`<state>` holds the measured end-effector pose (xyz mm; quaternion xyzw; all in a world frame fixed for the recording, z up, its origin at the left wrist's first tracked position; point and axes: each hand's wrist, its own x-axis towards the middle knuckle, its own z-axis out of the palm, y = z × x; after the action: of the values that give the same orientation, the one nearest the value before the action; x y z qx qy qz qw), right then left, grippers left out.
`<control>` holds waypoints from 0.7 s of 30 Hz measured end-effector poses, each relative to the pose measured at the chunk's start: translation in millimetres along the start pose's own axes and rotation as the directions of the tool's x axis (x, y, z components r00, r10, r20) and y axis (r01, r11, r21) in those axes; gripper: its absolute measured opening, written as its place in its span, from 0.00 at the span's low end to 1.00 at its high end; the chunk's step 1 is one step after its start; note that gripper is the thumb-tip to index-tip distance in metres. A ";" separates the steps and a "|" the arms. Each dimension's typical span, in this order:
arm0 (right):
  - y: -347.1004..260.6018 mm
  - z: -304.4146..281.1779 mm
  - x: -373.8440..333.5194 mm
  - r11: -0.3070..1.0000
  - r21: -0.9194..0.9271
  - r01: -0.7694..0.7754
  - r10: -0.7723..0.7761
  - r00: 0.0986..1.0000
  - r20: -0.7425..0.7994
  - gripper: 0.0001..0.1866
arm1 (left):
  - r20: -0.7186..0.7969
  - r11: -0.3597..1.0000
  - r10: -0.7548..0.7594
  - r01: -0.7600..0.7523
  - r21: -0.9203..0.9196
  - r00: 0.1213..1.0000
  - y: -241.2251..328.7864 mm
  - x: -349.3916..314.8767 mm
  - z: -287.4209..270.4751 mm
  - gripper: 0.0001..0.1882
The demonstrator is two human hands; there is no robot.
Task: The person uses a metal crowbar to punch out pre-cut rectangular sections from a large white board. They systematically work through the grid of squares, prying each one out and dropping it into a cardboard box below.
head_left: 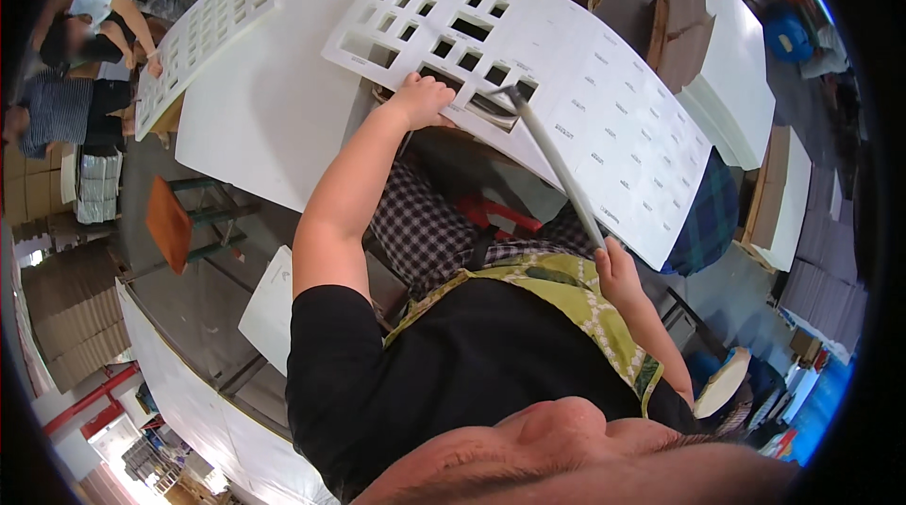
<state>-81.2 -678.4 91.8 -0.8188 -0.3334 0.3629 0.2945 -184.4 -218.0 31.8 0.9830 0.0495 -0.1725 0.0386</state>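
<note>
A large white board [604, 118] lies across in front of me, printed with small marks. Rows of rectangular cutouts [472, 25] open its left part. At its near edge my left hand [422, 101] is closed on the board, fingers curled beside a cutout. My right hand [618, 272] is wrapped round the end of a long grey hammer-like tool [557, 160], low at the board's near right edge. The tool's short dark head [510, 94] is over a cutout near that edge; whether it touches the board I cannot tell.
Left of the board is a white table surface [260, 123] with another perforated white board [222, 19], where two people are. Stacks of white sheets [727, 66] stand at right. An orange-topped stool [168, 224] is at left.
</note>
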 end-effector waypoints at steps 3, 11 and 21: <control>10.3 2.8 -4.9 0.992 0.064 -0.111 0.111 0.994 0.004 0.16 | -0.003 1.000 -0.010 0.010 0.010 1.000 2.8 -4.0 -2.2 0.23; 15.7 -1.4 -16.8 0.996 -0.071 -0.052 0.053 0.999 0.010 0.16 | -0.007 1.000 -0.010 0.010 0.016 1.000 2.0 -3.3 2.1 0.23; 10.0 -2.3 -14.1 0.993 -0.006 -0.121 0.122 0.992 0.041 0.16 | -0.417 0.995 -0.098 0.104 -0.008 0.904 18.0 -9.6 1.3 0.32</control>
<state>-83.3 -695.6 91.5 -0.8305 -0.2894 0.3963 0.2636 -191.9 -236.7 34.9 0.9935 0.1061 0.0389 0.0112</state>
